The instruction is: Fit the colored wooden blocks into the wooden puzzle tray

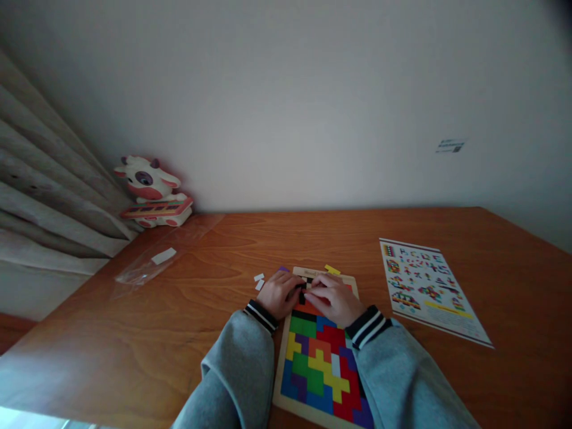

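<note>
A wooden tray [277, 398] filled with colourful block pieces lies on the table in front of me. Over its far end, my left hand [280, 293] and my right hand [335, 298] nearly meet, fingers bent and pressed together. Whatever they hold between the fingertips is too small to make out. Dark gaps show under the fingertips. A yellow piece [332, 270] lies at the tray's far edge, and a purple piece [283, 269] sits just beyond my left hand. Two small white pieces [259, 277] rest left of that hand.
A printed pattern sheet [429, 286] lies on the right of the brown table [214, 339]. Clear plastic wrap [145, 271] with a white label is at the left. A cow toy [149, 190] stands at the back left beside a curtain [49, 185].
</note>
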`<state>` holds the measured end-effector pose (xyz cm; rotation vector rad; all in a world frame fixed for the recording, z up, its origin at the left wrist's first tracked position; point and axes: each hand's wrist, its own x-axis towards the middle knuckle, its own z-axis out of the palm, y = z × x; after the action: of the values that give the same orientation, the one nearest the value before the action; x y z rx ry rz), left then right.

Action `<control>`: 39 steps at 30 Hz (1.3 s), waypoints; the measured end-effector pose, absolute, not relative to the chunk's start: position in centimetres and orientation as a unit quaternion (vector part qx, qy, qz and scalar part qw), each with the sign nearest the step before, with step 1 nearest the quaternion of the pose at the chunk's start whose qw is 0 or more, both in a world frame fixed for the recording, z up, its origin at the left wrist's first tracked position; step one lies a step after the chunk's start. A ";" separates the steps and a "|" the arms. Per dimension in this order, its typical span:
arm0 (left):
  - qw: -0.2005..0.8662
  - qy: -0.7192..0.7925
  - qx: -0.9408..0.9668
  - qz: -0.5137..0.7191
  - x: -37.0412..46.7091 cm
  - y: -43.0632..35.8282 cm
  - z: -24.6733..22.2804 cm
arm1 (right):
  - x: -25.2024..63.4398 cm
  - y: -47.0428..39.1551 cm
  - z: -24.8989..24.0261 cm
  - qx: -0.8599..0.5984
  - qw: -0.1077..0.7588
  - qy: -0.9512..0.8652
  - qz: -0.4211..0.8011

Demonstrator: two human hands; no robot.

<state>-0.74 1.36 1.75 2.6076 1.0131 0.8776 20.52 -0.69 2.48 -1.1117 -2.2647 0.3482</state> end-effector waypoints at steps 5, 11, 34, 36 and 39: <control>0.104 0.339 0.887 0.294 -0.7 1.1 2.2 | 23.2 0.7 2.1 -0.494 0.375 -0.775 0.127; 0.099 0.339 0.888 0.293 -0.8 1.3 1.7 | 25.2 1.4 0.8 -0.530 0.372 -0.756 0.100; 0.116 0.316 0.890 0.308 -0.3 1.0 1.8 | 24.3 0.8 0.8 -0.504 0.346 -0.785 0.097; 0.114 0.293 0.899 0.305 -0.3 1.0 1.8 | 24.3 0.8 0.9 -0.505 0.348 -0.784 0.099; 0.104 0.295 0.902 0.297 -0.4 1.0 1.8 | 24.3 0.7 0.9 -0.497 0.348 -0.789 0.096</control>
<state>-0.42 1.00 1.85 2.6616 0.8701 0.8746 24.26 0.71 0.92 -1.2901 -2.0463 0.2486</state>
